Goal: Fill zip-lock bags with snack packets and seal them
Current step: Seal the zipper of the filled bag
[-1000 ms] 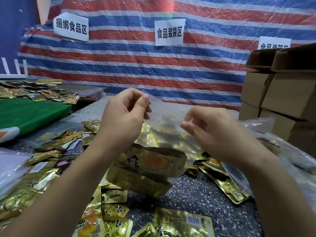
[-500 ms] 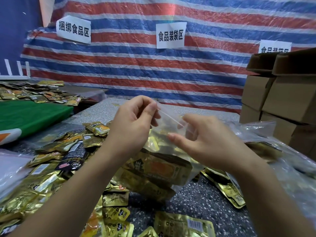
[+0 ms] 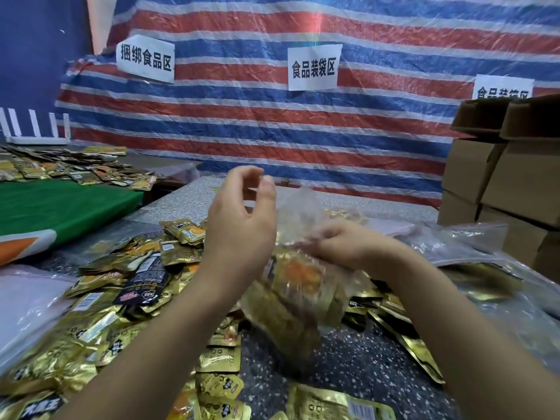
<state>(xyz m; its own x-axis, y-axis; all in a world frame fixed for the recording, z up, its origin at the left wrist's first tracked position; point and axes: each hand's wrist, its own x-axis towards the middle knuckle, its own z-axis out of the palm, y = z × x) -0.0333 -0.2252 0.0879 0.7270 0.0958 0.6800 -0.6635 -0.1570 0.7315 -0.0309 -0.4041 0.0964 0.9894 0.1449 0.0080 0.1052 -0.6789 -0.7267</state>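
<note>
My right hand [image 3: 342, 247] gripped the zip-lock bag [image 3: 298, 286] near its blurred top edge, mid-table, while my left hand [image 3: 242, 225] hovered just beside it, fingers loosely curled around nothing. Stuffed with gold snack packets [image 3: 91, 334], the film looked soft, slick and bottom-heavy; I judged the stiffer zip strip the surest place to pinch.

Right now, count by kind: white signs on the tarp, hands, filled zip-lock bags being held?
white signs: 3 (the rightmost partly hidden)
hands: 2 (left hand, right hand)
zip-lock bag: 1
Total: 6
</note>
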